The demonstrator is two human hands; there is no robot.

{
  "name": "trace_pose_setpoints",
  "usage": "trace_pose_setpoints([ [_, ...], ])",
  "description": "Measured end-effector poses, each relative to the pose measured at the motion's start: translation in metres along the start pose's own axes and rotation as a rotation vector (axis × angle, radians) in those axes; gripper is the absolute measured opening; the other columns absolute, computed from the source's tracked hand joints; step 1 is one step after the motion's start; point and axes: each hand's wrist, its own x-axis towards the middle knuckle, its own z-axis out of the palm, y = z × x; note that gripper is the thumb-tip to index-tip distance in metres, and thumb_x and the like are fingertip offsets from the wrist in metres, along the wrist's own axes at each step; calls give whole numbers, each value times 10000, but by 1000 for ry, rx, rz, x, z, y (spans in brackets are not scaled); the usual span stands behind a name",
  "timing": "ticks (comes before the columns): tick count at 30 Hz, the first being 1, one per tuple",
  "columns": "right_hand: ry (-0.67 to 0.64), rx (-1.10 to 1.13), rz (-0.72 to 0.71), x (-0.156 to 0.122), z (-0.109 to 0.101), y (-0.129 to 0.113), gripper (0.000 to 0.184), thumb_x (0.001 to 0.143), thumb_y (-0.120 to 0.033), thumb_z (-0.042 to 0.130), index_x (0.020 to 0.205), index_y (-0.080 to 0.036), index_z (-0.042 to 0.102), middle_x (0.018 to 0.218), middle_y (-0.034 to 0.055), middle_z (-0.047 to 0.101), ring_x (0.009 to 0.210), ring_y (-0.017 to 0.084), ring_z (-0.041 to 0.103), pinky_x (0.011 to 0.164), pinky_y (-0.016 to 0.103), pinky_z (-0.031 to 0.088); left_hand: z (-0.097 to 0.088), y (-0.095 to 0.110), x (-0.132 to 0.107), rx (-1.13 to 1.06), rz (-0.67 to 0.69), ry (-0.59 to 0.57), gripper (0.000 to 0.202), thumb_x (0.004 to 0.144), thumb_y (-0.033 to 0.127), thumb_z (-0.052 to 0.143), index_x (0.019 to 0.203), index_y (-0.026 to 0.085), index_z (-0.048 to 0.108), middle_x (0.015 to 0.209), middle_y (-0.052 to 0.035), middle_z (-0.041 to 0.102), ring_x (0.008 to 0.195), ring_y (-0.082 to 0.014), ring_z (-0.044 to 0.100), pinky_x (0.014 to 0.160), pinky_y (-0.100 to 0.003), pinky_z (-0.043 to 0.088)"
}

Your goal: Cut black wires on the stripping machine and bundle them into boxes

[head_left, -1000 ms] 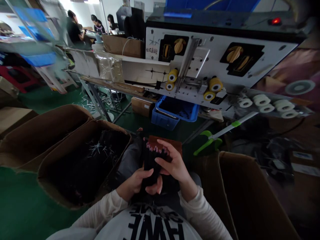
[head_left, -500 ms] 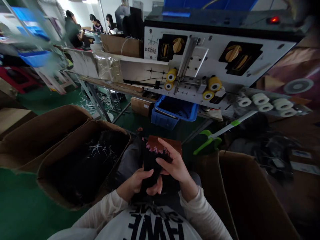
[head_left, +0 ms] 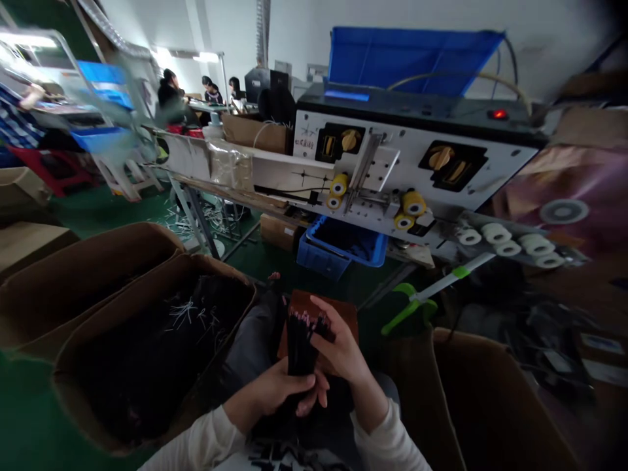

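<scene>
A bundle of black cut wires (head_left: pixel 299 340) with pinkish tips stands upright over my lap. My left hand (head_left: pixel 277 391) is closed around the bundle's lower end. My right hand (head_left: pixel 341 350) wraps its fingers over the upper part, near the tips. Behind the bundle lies a brown board (head_left: pixel 343 311) on my knees. A cardboard box (head_left: pixel 98 366) holding more black wires with pale ends sits just left of my legs.
A white wire-cutting machine (head_left: pixel 392 163) with yellow rollers stands on a bench ahead, a blue crate (head_left: pixel 324 255) under it. Another cardboard box (head_left: pixel 481 399) is at my right. A green-handled tool (head_left: pixel 417 297) lies on the floor. People work at tables far left.
My view has tilted upward, so hands and boxes sit lower in frame. The bundle now looks narrower, gathered tighter between both hands.
</scene>
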Motion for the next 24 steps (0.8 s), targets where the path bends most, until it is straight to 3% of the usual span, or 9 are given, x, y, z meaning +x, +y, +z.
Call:
trace_pose_setpoints([
  [5,-128,124,15,20,-2,5,516,847,-338,565,1328,-264,394,1206,76,586,1073,177,559,926,362,436,-7,-5,0,-65,57,55,283,813,373,585,803,93,625,513,-47,586,355,-86,447,402,-208,356],
  [9,-109,40,11,46,-7,0,444,856,-369,547,1277,-258,460,1216,80,576,905,139,571,717,272,478,-13,-1,-9,-125,135,125,246,836,363,545,806,126,605,479,-16,560,390,-116,493,571,-338,490],
  [11,-92,12,1,62,-8,-3,428,841,-375,560,1245,-249,497,1190,83,590,805,123,560,630,247,465,-17,3,-14,-139,147,140,235,842,351,541,812,127,606,448,22,489,360,-78,400,521,-285,455],
  [13,-59,21,-19,79,-8,-6,403,821,-375,578,1198,-237,542,1171,84,598,791,124,555,609,240,460,-21,5,-18,-169,134,141,223,843,342,545,815,130,607,422,61,381,353,-47,273,435,-204,345],
  [16,14,104,-25,108,-2,-10,388,785,-390,607,1136,-227,590,1165,81,599,826,134,560,603,230,457,-25,7,-22,-217,118,148,215,844,350,550,819,144,605,426,81,295,370,-38,193,411,-176,225],
  [24,264,442,53,184,22,-27,465,634,-381,707,1056,-242,570,1121,31,606,750,99,581,564,199,455,-31,18,-28,-210,165,156,241,814,370,600,902,148,625,458,80,320,368,-25,184,420,-188,206],
])
